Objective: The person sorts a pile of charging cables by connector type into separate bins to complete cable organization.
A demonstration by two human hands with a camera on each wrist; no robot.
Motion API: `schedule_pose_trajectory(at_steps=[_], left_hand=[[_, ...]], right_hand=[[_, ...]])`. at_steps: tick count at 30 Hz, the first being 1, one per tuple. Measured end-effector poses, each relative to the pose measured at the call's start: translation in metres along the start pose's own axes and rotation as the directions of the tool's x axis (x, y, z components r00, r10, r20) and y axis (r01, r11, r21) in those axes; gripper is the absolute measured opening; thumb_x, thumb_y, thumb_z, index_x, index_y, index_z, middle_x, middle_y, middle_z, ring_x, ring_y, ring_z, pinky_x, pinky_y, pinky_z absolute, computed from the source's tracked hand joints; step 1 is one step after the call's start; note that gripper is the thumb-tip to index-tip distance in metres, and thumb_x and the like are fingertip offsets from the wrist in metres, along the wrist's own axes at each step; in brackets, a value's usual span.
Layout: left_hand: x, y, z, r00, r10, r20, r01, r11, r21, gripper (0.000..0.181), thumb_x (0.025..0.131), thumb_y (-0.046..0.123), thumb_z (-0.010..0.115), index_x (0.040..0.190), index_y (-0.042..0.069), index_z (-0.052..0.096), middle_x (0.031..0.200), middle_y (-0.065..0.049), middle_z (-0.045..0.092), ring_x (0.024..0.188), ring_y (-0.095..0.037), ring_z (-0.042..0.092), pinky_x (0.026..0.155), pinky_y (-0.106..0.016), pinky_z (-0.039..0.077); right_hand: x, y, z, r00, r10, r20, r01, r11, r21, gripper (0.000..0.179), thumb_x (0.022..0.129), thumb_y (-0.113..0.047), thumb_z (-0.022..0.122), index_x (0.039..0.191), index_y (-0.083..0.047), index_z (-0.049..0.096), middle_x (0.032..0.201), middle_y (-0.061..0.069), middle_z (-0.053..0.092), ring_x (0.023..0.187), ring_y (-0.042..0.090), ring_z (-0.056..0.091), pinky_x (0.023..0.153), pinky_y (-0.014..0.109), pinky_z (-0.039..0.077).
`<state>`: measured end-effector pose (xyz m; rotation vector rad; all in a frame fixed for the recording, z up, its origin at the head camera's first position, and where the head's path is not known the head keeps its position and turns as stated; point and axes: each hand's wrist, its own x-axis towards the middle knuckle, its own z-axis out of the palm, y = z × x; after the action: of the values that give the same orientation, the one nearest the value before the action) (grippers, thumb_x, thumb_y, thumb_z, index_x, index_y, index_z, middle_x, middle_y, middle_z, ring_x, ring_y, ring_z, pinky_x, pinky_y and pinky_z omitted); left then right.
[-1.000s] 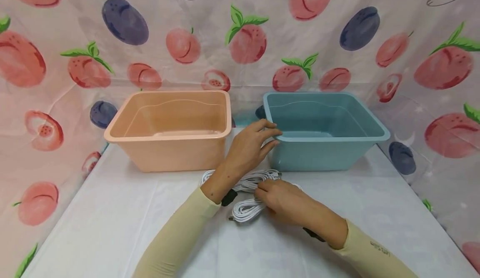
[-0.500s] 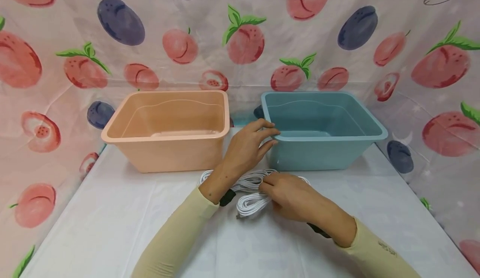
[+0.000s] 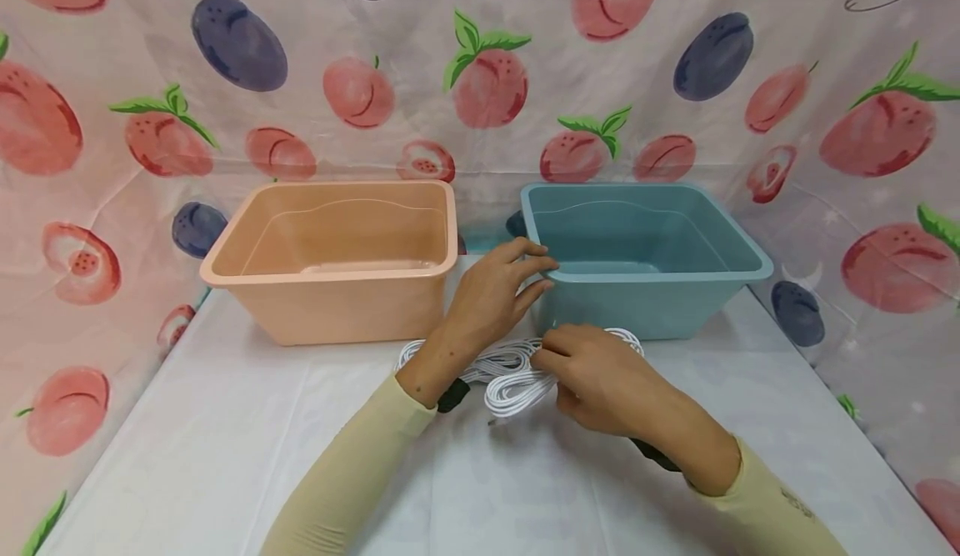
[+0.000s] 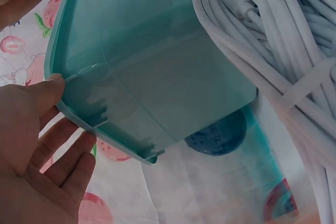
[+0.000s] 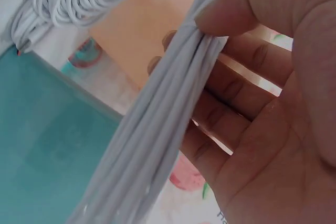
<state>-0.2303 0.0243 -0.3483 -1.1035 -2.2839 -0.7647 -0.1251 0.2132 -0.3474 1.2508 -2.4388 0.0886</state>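
A looped white cable [image 5: 152, 114] is pinched between thumb and fingers by the right grip [image 3: 603, 377], low in front of the blue bin [image 3: 645, 310], whose near-left rim corner is held lightly by the left grip [image 3: 491, 289]. Snagging is judged the chief risk: the held cable is positioned close against the other white coil [image 3: 504, 362] on the table [image 3: 480, 498], so strands or the plug end [image 3: 492, 423] could be caught and the neighbour dragged along. Slack loops could be struck on the bin's rim through insufficient lift, and the bin could be shifted if its corner is pulled. Part of the coil is hidden by the left forearm [image 3: 427, 373]; the number of cables there cannot be established. The right fingertips are masked in the head view, and full clearance of the held cable above the table cannot be confirmed. In the right wrist view, the cable's ends are cut off.
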Motion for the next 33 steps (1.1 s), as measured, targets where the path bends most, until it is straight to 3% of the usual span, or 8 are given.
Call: schedule_pose_trajectory(at_steps=[12, 23, 33], left_hand=[[-0.001, 0.0, -0.001, 1.0, 0.0, -0.003, 0.0, 1.0, 0.002, 0.026, 0.102, 0.026, 0.075, 0.127, 0.019, 0.078, 0.134, 0.001, 0.066, 0.125, -0.018, 0.063, 0.091, -0.031, 0.058], [0.0, 0.0, 0.001, 1.0, 0.007, -0.013, -0.007, 1.0, -0.014, 0.026, 0.101, 0.024, 0.076, 0.126, 0.017, 0.078, 0.132, -0.002, 0.067, 0.124, -0.019, 0.064, 0.095, -0.031, 0.058], [-0.001, 0.0, 0.001, 1.0, 0.01, -0.003, -0.01, 1.0, 0.003, 0.026, 0.102, 0.026, 0.075, 0.126, 0.018, 0.078, 0.132, -0.003, 0.067, 0.123, -0.018, 0.064, 0.096, -0.031, 0.057]], right_hand=[[-0.001, 0.01, -0.019, 0.991, -0.022, -0.135, 0.021, 1.0, -0.009, 0.038, 0.072, 0.005, 0.073, 0.106, -0.01, 0.075, 0.094, 0.001, 0.062, 0.085, 0.021, 0.058, 0.077, 0.04, 0.053], [-0.006, 0.016, -0.034, 0.99, 0.026, -0.138, -0.025, 1.0, 0.011, 0.04, 0.079, 0.005, 0.075, 0.116, -0.008, 0.077, 0.107, 0.006, 0.066, 0.101, 0.027, 0.063, 0.09, 0.044, 0.056], [-0.009, 0.025, -0.039, 0.972, 0.034, -0.234, -0.034, 0.999, 0.004, 0.065, 0.071, 0.014, 0.086, 0.13, -0.007, 0.073, 0.119, 0.012, 0.068, 0.111, 0.032, 0.066, 0.091, 0.051, 0.059]])
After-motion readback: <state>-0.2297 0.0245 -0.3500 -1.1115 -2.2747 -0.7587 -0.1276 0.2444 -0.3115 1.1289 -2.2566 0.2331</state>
